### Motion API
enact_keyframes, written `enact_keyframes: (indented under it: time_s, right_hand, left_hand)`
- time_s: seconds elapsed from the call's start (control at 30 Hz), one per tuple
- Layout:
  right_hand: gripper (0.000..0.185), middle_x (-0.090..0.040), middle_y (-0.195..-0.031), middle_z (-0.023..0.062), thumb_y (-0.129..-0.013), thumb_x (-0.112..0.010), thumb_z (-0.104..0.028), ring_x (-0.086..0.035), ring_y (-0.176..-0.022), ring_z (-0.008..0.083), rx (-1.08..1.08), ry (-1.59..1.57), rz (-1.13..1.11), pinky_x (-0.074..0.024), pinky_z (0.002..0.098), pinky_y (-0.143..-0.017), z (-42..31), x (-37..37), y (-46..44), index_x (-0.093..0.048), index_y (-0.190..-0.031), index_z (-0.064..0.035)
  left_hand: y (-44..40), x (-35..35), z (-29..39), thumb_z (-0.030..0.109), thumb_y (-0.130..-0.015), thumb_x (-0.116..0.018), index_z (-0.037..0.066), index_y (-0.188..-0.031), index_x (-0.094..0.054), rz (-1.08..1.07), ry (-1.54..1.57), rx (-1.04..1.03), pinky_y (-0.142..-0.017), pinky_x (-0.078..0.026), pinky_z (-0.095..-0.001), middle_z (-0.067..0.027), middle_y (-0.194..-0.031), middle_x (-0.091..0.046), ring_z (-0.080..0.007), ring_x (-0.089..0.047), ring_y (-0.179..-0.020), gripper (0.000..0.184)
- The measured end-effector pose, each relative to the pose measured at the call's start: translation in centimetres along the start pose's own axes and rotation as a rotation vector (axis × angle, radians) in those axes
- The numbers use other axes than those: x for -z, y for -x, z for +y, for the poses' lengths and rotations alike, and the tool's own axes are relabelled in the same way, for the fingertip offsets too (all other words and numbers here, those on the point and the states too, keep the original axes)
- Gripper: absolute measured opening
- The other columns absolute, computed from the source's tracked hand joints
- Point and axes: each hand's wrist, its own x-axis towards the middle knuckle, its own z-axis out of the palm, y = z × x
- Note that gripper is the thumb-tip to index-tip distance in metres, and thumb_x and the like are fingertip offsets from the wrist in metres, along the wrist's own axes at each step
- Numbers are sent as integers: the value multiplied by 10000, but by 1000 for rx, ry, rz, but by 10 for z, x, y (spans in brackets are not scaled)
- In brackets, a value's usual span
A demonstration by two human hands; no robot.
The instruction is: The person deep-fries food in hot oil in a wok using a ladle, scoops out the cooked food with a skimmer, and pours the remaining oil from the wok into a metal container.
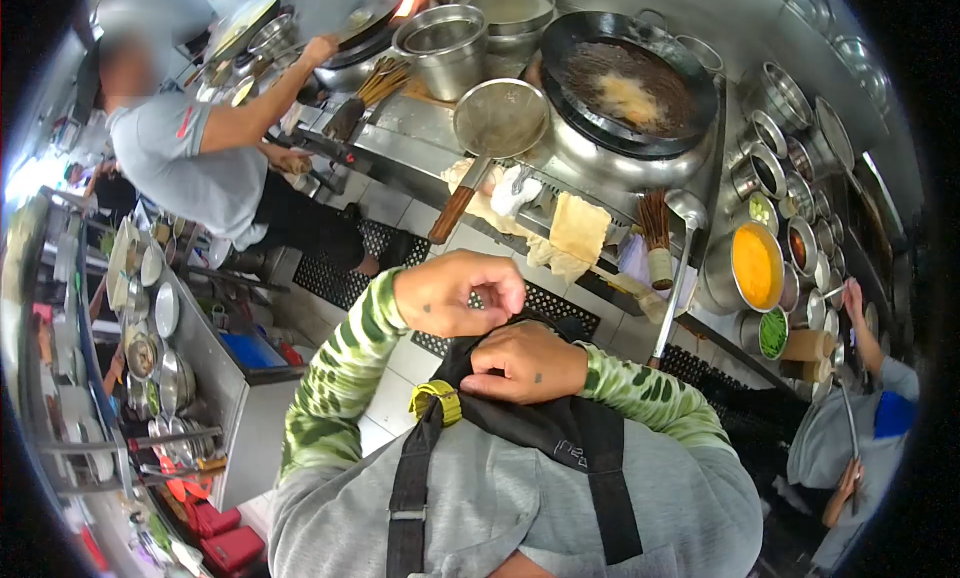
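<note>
My left hand (462, 294) is closed in front of my chest, its fingers curled toward the thumb. What it pinches, if anything, is hidden. Just below and to its right, my right hand (528, 362) is closed against the upper part of my black apron (530, 426), and seems to grip its fabric. A yellow-green band (436, 402) is wrapped around the apron strap beside that hand. Beyond my hands, a wire-mesh strainer (500, 119) lies on the steel counter, its wooden handle sticking out over the edge toward me.
Pale food fries in a large wok (690, 98) of dark oil. A ladle (684, 212), a bamboo brush (655, 240) and folded cloths (579, 227) line the counter's edge. Orange-yellow liquid (757, 266) fills a pot at right. Co-workers (190, 148) stand at left and right; flames rise at upper left.
</note>
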Motion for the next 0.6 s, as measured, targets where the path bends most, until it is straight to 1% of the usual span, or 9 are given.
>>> enact_keyframes:
  time_s: [0.17,0.2,0.27,0.37,0.4,0.43,0.47,0.57,0.6]
  right_hand:
    - [293,-610,-613,133,-860,-617,-298,-627,-568,324,-161,275,308,-502,452,-536,5,-6,-19,-621,-695,-56]
    - [294,-607,-605,132,-859,-619,-293,-625,-563,327,-184,302,314,-498,458,-527,6,-7,-24,-617,-680,-59]
    - [298,-602,-589,131,-856,-621,-284,-619,-552,331,-235,356,332,-491,471,-508,5,-8,-34,-609,-652,-67]
    - [327,-586,-563,131,-862,-576,-295,-595,-519,354,-193,411,419,-461,492,-464,18,-21,-52,-561,-603,-94]
    - [336,-583,-560,131,-864,-565,-300,-591,-515,359,-199,439,438,-455,494,-458,23,-26,-55,-551,-596,-98]
    - [337,-581,-561,135,-869,-539,-315,-585,-513,369,-187,410,444,-442,496,-449,28,-32,-60,-545,-603,-108]
    - [326,-586,-567,136,-873,-547,-312,-584,-513,372,-256,394,396,-438,494,-448,29,-37,-62,-550,-617,-109]
    - [284,-586,-575,138,-871,-572,-292,-593,-525,368,-283,379,402,-450,483,-449,25,-41,-72,-557,-665,-96]
    - [262,-580,-575,138,-862,-589,-272,-592,-525,364,-292,378,412,-448,477,-443,22,-42,-76,-550,-676,-91]
  left_hand:
    - [18,1,-28,30,-852,-635,-3,-976,-652,129,-78,-224,-834,-479,-357,-128,-983,-652,-259,-621,-927,129]
    - [23,0,-29,55,-856,-639,-3,-984,-662,173,-78,-196,-849,-477,-363,-144,-1007,-656,-275,-625,-944,142]
    - [29,4,-32,65,-861,-644,-5,-960,-649,223,-80,-199,-850,-476,-358,-152,-994,-654,-268,-625,-947,122]
    - [33,9,-34,73,-850,-665,-5,-879,-612,287,-54,-169,-839,-474,-349,-150,-942,-641,-249,-622,-905,98]
    - [33,10,-37,27,-806,-693,2,-844,-600,326,-122,-208,-766,-484,-337,-134,-873,-629,-259,-622,-831,103]
    - [35,13,-37,26,-804,-696,4,-839,-598,322,-147,-191,-765,-481,-337,-130,-867,-627,-249,-620,-827,107]
    - [38,17,-38,26,-802,-700,5,-833,-595,318,-174,-171,-763,-479,-337,-125,-861,-625,-240,-617,-823,111]
    - [46,25,-47,22,-805,-698,-1,-835,-596,303,-117,-162,-752,-472,-325,-118,-863,-625,-215,-610,-809,108]
    - [50,27,-50,29,-811,-694,-4,-838,-599,292,-58,-108,-759,-475,-326,-118,-868,-632,-219,-613,-817,105]
